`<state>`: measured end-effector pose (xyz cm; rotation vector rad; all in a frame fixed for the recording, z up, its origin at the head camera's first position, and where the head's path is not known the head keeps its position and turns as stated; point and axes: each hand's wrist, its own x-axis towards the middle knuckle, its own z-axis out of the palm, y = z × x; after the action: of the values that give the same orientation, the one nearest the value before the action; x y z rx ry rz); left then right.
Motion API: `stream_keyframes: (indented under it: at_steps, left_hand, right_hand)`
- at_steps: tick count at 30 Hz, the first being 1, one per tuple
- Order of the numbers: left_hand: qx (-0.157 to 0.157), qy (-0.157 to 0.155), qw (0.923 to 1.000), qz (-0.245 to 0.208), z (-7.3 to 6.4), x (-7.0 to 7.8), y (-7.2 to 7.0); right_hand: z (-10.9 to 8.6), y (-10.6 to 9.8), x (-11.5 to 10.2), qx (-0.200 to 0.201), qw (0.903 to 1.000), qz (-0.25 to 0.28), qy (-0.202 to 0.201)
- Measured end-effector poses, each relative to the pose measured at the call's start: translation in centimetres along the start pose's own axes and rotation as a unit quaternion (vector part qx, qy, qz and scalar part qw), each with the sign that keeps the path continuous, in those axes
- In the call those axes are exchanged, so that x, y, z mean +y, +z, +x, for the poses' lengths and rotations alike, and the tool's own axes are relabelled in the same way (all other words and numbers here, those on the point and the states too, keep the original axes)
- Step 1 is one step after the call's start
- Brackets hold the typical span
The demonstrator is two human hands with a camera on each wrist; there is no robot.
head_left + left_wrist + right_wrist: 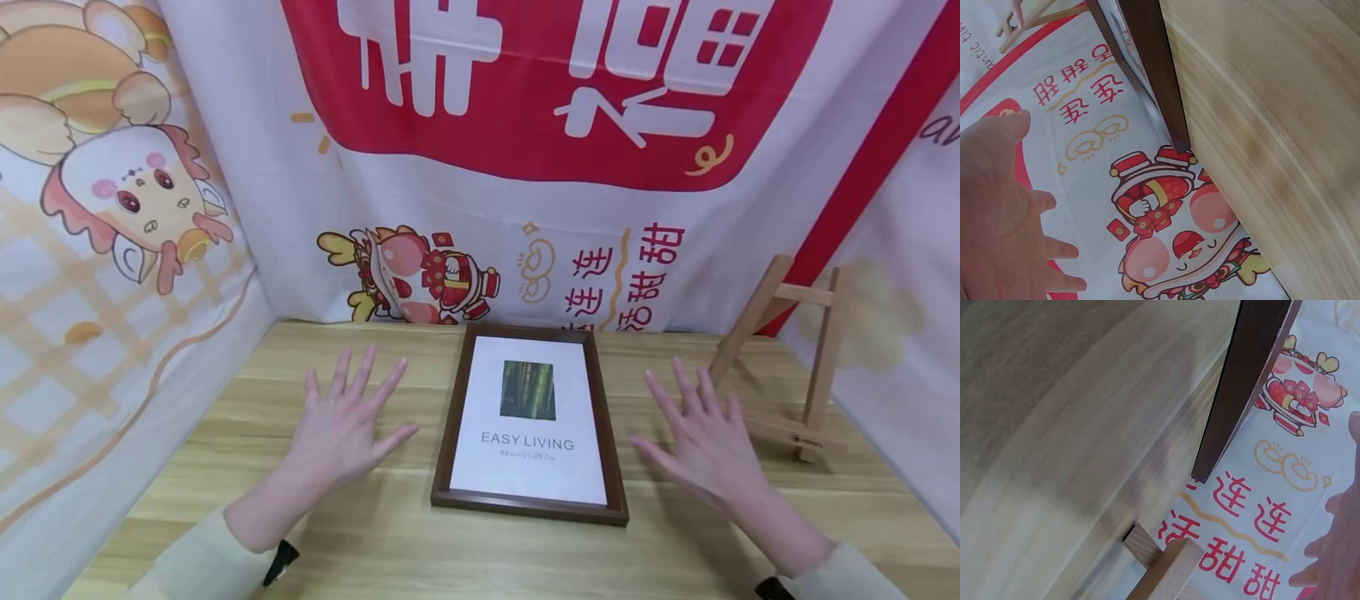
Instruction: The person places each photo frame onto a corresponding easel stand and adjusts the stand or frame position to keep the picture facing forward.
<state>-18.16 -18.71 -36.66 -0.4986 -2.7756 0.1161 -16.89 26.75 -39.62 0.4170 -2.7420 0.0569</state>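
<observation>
Brown picture frame (531,500) between spread, seemingly hovering left hand (341,433) and right hand (708,450).

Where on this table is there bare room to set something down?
Bare wood on the table lies along the near edge below the picture frame, and left of the left hand. Tightest is between the right hand and the wooden easel.

Dark wood frame (529,502), glossy; pale wood table (390,533); cloth banner (525,208).
</observation>
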Motion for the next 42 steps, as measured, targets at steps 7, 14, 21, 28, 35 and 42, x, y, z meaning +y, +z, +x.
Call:
stream_keyframes:
  at_steps: [7, 14, 21, 28, 35, 42]
  left_hand:
    - [-0.004, 0.001, 1.0, -0.003, 0.0, 0.0, -0.3]
    - [-0.006, 0.003, 1.0, 0.0, 0.2, 0.1, -0.7]
    - [0.001, 0.007, 0.9999, 0.014, 0.9, -0.2, -1.2]
    - [-0.004, -0.001, 0.9999, 0.01, 1.8, -0.4, -1.4]
    - [-0.013, -0.012, 0.9998, 0.003, 2.8, -0.8, -1.0]
    - [-0.029, -0.023, 0.9986, -0.038, 3.7, -1.1, 0.4]
  right_hand:
    - [0.7, -0.1, -0.3, 0.004, 0.9999, -0.003, -0.01]
    - [1.4, -0.6, -0.5, 0.007, 0.9996, -0.016, -0.022]
    - [2.4, -1.0, -0.6, 0.01, 0.9989, -0.033, -0.031]
    - [3.6, -1.3, -0.5, -0.003, 0.9989, -0.041, -0.023]
    - [4.5, -1.0, -0.3, -0.031, 0.9994, -0.014, -0.007]
    - [5.1, 0.0, -0.1, -0.057, 0.9978, 0.028, 0.017]
